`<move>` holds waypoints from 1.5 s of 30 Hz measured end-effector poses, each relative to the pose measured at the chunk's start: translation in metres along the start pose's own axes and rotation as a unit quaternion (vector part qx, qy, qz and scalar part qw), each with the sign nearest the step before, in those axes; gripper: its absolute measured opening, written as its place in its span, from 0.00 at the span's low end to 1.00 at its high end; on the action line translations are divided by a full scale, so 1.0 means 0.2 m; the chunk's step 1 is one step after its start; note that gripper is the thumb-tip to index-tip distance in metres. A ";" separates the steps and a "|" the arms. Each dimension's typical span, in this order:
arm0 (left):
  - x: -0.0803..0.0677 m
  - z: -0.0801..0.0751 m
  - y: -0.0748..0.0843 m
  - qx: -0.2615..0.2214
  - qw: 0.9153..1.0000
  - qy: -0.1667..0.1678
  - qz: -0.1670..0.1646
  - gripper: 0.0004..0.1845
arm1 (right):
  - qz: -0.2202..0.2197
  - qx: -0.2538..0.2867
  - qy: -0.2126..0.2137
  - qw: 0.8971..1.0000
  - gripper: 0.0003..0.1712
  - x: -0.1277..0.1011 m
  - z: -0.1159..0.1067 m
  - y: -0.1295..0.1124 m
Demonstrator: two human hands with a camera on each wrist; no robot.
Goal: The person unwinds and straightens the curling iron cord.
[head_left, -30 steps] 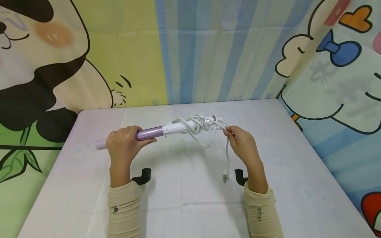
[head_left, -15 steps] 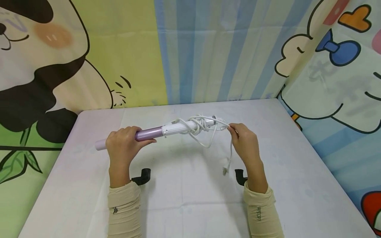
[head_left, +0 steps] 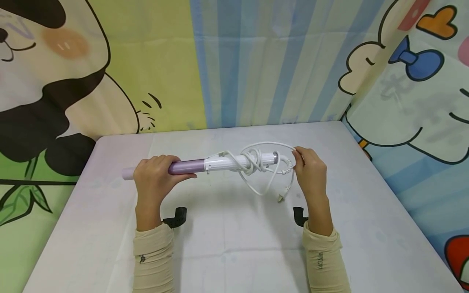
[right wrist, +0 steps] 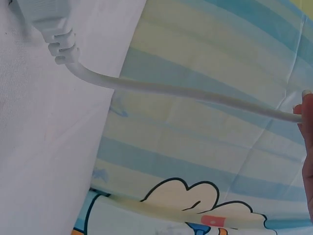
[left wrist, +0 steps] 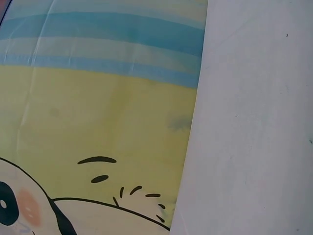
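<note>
1. Your left grip (head_left: 155, 175) is wrapped round the purple part of the wand (head_left: 220, 163), back of the hand up, thumb stretched along the lower side toward the white section.
2. Your right grip (head_left: 310, 175) pinches the white cord (head_left: 269, 143) between thumb and fingertips, apart from the wand's right end.
3. The wand is held crosswise, nearly level, over the desk (head_left: 227, 228).
4. Obstructions: the cord is wound in tangled loops about the white section, with one slack loop hanging below it; the plug (head_left: 282, 197) dangles from the cord, below and left of your right grip.
5. A black bracket juts inward at each wrist — left (head_left: 177, 218) and right (head_left: 300, 217).
6. Edges: the printed backdrop (head_left: 256, 61) rises along the back edge, beyond the wand, and along the right side. Desk surface extends outside both forearms — and between them.
</note>
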State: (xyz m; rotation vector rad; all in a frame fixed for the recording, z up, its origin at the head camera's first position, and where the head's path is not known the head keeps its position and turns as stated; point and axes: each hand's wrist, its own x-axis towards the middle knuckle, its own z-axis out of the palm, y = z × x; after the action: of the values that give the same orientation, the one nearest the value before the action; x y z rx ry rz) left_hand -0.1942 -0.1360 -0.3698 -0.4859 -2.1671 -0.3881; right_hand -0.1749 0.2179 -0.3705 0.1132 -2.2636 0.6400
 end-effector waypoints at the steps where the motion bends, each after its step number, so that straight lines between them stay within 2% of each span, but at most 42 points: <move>1: 0.00 0.00 0.00 -0.004 1.000 0.001 0.000 0.29 | 0.001 -0.001 0.000 1.000 0.11 0.00 0.00 0.00; 8: 0.00 0.00 -0.01 -0.010 1.000 -0.003 -0.004 0.29 | 0.009 -0.026 -0.010 1.000 0.12 0.00 0.01 0.05; 17: 0.00 -0.02 -0.03 0.021 0.999 0.008 -0.028 0.30 | 0.088 -0.039 -0.031 0.995 0.12 0.00 -0.01 0.13; 25: -0.01 -0.02 -0.05 0.030 0.999 0.009 -0.044 0.30 | 0.093 -0.042 -0.005 0.995 0.15 0.00 -0.04 0.15; 28: -0.01 -0.02 -0.05 0.032 0.998 0.006 -0.046 0.30 | 0.095 -0.038 -0.009 0.995 0.18 0.01 -0.05 0.15; 31: -0.01 -0.03 -0.05 0.034 0.998 0.006 -0.047 0.30 | 0.103 -0.036 -0.038 0.993 0.20 0.01 -0.04 0.17; 38: -0.01 -0.03 -0.05 0.038 0.998 0.005 -0.051 0.30 | 0.144 -0.043 -0.133 0.980 0.25 -0.01 0.01 0.22; 42: -0.01 -0.03 -0.05 0.038 0.998 0.007 -0.052 0.30 | 0.134 -0.037 -0.178 0.974 0.26 -0.02 0.06 0.24; 45: -0.01 -0.03 -0.05 0.038 0.998 0.009 -0.050 0.30 | 0.119 -0.016 -0.231 0.966 0.27 -0.03 0.09 0.25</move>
State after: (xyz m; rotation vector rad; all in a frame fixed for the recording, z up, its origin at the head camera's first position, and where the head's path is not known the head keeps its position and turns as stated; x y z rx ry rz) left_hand -0.1933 -0.1473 -0.3698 -0.3304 -2.1855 -0.3620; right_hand -0.1956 0.2518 -0.4062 -0.0317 -2.7650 0.7644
